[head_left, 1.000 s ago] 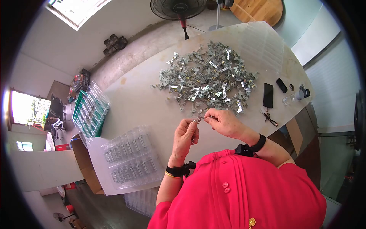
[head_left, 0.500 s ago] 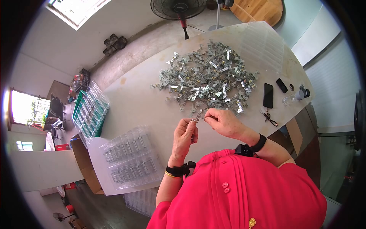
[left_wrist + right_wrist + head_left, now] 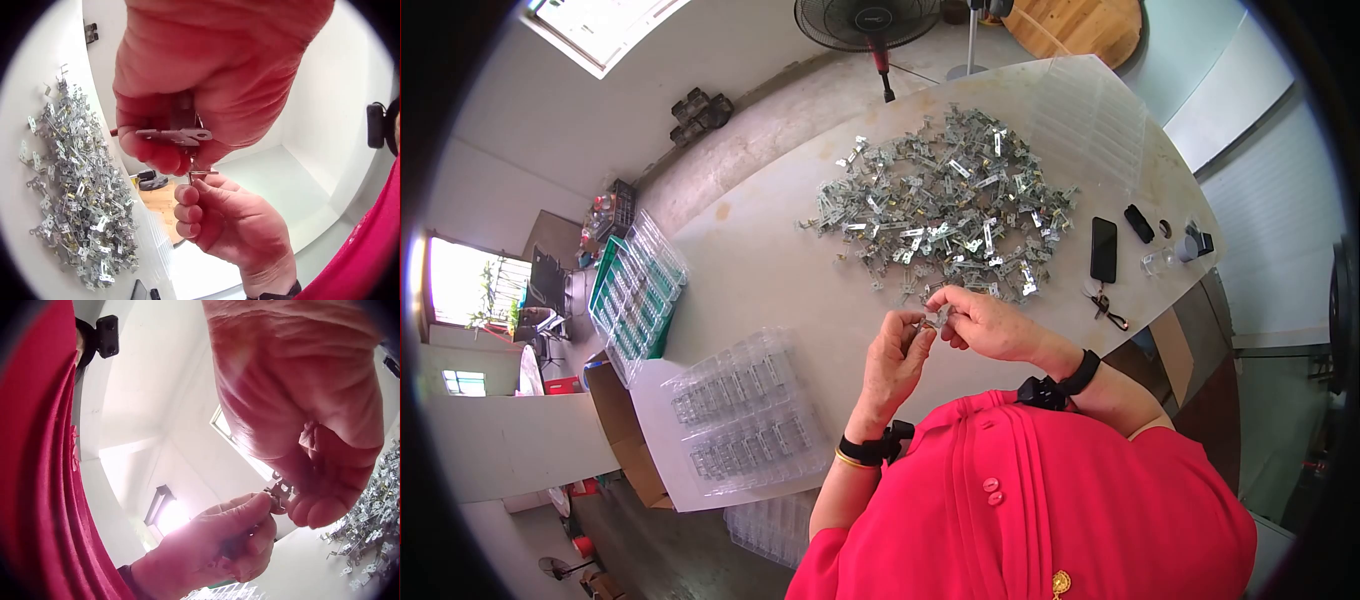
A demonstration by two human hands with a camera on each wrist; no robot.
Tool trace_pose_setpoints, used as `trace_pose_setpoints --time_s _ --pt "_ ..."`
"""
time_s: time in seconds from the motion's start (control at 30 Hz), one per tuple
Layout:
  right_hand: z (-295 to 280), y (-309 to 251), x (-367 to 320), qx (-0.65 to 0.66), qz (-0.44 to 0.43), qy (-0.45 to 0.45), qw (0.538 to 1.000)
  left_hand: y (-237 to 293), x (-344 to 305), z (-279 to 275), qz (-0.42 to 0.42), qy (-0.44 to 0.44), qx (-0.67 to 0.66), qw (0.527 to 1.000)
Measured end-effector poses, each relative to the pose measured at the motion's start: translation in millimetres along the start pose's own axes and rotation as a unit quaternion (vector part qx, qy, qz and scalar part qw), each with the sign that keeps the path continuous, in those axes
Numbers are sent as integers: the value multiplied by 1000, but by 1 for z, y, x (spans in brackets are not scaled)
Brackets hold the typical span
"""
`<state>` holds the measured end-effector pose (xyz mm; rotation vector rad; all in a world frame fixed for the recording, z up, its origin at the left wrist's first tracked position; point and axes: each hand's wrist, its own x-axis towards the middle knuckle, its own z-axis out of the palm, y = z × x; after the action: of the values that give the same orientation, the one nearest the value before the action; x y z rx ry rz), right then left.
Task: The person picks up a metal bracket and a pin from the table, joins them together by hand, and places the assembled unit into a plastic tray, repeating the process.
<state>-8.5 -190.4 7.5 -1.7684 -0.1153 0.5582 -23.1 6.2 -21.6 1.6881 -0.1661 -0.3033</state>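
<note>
Just in front of the chest, both hands meet at a small silvery metal bracket (image 3: 937, 318). My left hand (image 3: 893, 362) pinches it between thumb and fingertips, while the fingertips of my right hand (image 3: 992, 326) grip its other side. In the right wrist view, the bracket (image 3: 279, 492) shows holes and bent edges between the two hands. A second flat metal piece (image 3: 175, 135) sticks out from the curled fingers of the left hand in the left wrist view. Just beyond the hands spreads a large heap of similar metal brackets (image 3: 945, 200).
Clear plastic trays (image 3: 745, 415) with rows of metal parts lie at the left front. More trays lean on a green crate (image 3: 640, 290) at the left edge. On the right are a phone (image 3: 1104, 250), keys (image 3: 1108, 312) and a clear bottle (image 3: 1165, 262). A clear sheet (image 3: 1090, 120) lies at the back.
The left hand has shifted right and closer to the right hand. Between the fingertips, the bracket has turned and now shows a broader face.
</note>
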Motion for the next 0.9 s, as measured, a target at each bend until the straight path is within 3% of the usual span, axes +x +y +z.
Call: trace_pose_setpoints --time_s 0.07,0.2,0.57,0.8,0.9 --pt "2 16 6 106 11 -43 993 -3 0 -1 26 6 37 999" --pt "-5 10 7 145 55 -73 985 8 -2 0 51 13 117 992" --pt "-15 18 9 286 94 -90 949 8 2 7 43 1 169 985" --pt "-11 18 12 196 46 -26 979 11 6 18 56 -13 212 976" --pt "-8 17 10 119 -24 1 993 13 5 20 24 -40 209 977"
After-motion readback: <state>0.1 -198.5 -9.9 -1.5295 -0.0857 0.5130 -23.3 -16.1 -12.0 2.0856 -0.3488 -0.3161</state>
